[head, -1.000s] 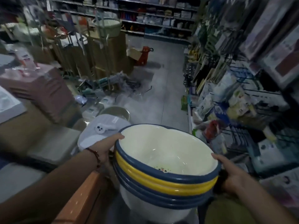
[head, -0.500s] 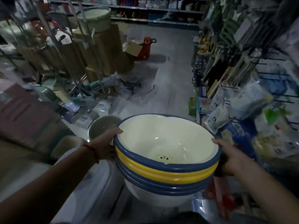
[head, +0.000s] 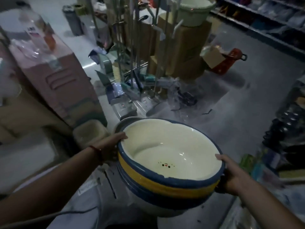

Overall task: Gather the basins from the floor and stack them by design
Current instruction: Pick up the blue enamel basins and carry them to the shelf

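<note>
View: swings left and down since the earlier pictures; right-hand shelving drops largely out of frame; pink carton (head: 54,75) now fills the left
Basin stack (head: 166,164): sits lower and further right in frame; tilts toward the left hand (head: 113,144)
Grey basin (head: 121,123): now mostly hidden behind the stack's far rim

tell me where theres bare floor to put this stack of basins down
The widest bare floor lies ahead and right, between the cardboard boxes and the right-hand shelving. Crowded: the mop rack and plastic litter straight ahead, and the pink boxes on the left. Both hands, left hand and right hand, hold the stack of basins.
</note>
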### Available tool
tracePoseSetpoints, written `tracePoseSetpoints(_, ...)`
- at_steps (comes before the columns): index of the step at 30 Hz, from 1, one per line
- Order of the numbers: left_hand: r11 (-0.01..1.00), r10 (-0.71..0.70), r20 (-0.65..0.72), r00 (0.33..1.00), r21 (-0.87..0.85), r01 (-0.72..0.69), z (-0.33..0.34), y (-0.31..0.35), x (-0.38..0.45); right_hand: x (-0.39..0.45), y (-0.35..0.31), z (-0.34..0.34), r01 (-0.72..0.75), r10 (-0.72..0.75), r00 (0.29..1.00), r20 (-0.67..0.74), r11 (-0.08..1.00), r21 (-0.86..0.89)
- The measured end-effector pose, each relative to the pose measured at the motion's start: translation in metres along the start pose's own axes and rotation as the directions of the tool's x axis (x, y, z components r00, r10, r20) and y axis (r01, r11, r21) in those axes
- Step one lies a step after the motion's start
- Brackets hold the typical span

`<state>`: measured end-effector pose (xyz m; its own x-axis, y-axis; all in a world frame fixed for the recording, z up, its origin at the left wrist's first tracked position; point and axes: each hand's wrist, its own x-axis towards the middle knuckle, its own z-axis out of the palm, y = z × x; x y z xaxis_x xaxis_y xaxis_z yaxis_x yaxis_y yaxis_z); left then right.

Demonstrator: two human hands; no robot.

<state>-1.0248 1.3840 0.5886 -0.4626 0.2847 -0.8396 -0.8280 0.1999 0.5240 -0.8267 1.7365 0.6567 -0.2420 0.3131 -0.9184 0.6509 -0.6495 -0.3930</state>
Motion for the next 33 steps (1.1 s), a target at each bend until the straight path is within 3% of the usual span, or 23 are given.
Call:
tracePoseSetpoints(4, 0.999, -0.022, 0.038, 0.999, 0.047, 0.02, 0.015, 0.045, 0.081, 0.081, -0.088, 0.035, -0.044, 0.04, 0.999, -0.026, 0.987, -0.156)
tracePoseSetpoints(8, 0.999, -0.024, 0.027, 0.999, -0.042, 0.025, 0.024, 0.079, 0.122, 0.121, -0.161, 0.095, 0.055, -0.037, 0.995, 0.092, 0.977, -0.204)
tracePoseSetpoints(11, 0.987, -0.022, -0.08, 0.997, -0.163, 0.009, 0.018, 0.09, 0.149, 0.169, -0.196, 0.136, 0.055, -0.022, 0.993, 0.118, 0.958, -0.282)
tracePoseSetpoints(14, 0.958, -0.036, -0.3, 0.953, -0.282, -0.053, -0.005, 0.081, 0.196, 0.225, -0.22, 0.192, 0.027, 0.036, 0.986, 0.161, 0.926, -0.375)
tracePoseSetpoints(19, 0.917, -0.142, -0.59, 0.795, -0.381, -0.119, -0.043, 0.046, 0.28, 0.364, -0.224, 0.296, 0.016, 0.141, 0.97, 0.2, 0.78, -0.626)
tracePoseSetpoints(23, 0.896, -0.184, -0.698, 0.692, -0.409, -0.174, -0.065, 0.013, 0.342, 0.462, -0.218, 0.369, 0.093, 0.159, 0.951, 0.266, 0.674, -0.733)
tracePoseSetpoints(29, 0.905, -0.196, -0.715, 0.671, -0.396, -0.157, -0.088, -0.048, 0.455, 0.602, -0.194, 0.433, 0.209, 0.178, 0.91, 0.374, 0.582, -0.786)
tracePoseSetpoints(31, 0.916, -0.208, -0.723, 0.659, -0.38, -0.127, -0.089, -0.075, 0.49, 0.645, -0.178, 0.434, 0.229, 0.198, 0.908, 0.369, 0.503, -0.834)
tracePoseSetpoints(33, 0.931, -0.23, -0.713, 0.662, -0.359, -0.064, -0.084, -0.099, 0.517, 0.677, -0.164, 0.426, 0.266, 0.163, 0.926, 0.34, 0.358, -0.895)
